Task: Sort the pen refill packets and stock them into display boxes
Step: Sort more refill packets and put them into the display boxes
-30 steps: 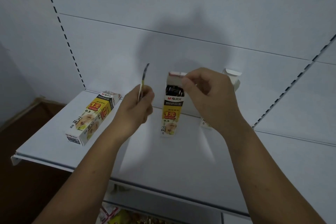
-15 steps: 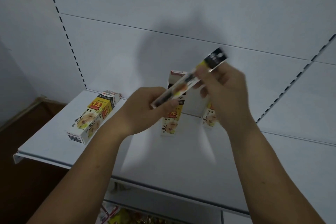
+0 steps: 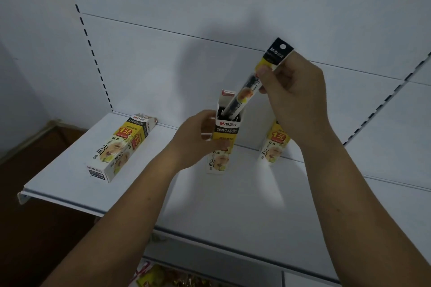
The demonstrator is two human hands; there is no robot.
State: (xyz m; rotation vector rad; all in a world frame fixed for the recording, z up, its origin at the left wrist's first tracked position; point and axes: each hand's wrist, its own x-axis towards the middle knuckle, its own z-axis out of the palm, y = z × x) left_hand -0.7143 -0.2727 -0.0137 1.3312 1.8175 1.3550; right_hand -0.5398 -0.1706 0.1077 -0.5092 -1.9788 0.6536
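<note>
Left hand [image 3: 198, 137] grips the box [image 3: 227, 124]; right hand [image 3: 296, 98] pinches the packet [image 3: 247, 94], seemingly light and floppy, below its stiffer header.

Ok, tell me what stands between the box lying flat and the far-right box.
Head view: the open display box stands there, left hand gripping it, a refill packet angled into its top.

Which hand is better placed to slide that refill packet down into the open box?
The right hand. It pinches the refill packet near its top, and the packet's lower end sits in the mouth of the open box. The left hand grips that box, likely steadying it.
</note>
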